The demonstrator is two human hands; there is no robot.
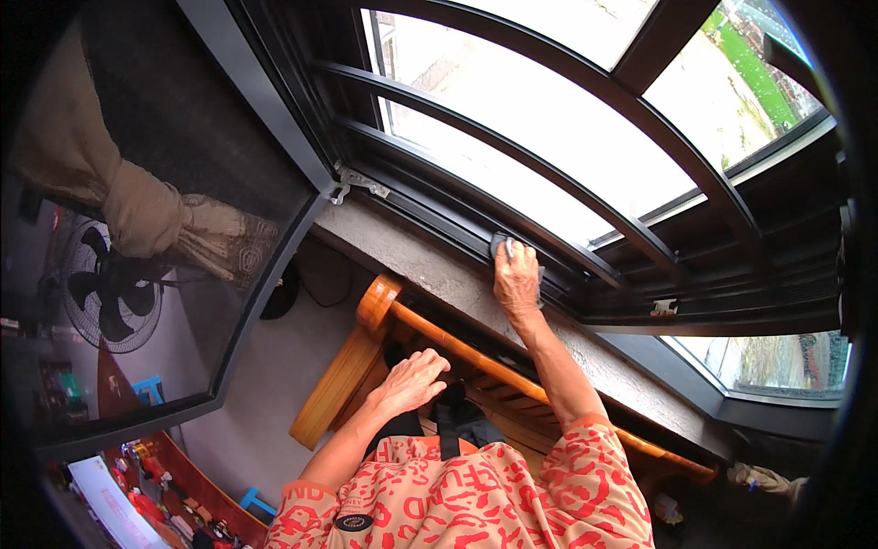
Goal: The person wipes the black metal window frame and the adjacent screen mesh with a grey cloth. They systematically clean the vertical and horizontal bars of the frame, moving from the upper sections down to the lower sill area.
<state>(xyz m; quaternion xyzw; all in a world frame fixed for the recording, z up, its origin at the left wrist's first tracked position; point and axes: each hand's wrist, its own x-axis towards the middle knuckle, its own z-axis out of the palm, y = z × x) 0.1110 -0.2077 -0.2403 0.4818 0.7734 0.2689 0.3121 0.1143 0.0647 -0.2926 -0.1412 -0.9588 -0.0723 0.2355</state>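
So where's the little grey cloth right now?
The grey cloth is under the right hand, pressed on the dark window track above the concrete sill, near the picture's middle.

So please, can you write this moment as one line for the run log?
right hand: presses grey cloth on window track | left hand: rests open on wooden bench back | window: open

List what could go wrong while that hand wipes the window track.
1. The right hand presses a grey cloth into the window track, close under the dark frame bars; fingers may get pinched or scraped.
2. The left hand braces on the wooden bench while the person leans far forward; a slip could cost balance.
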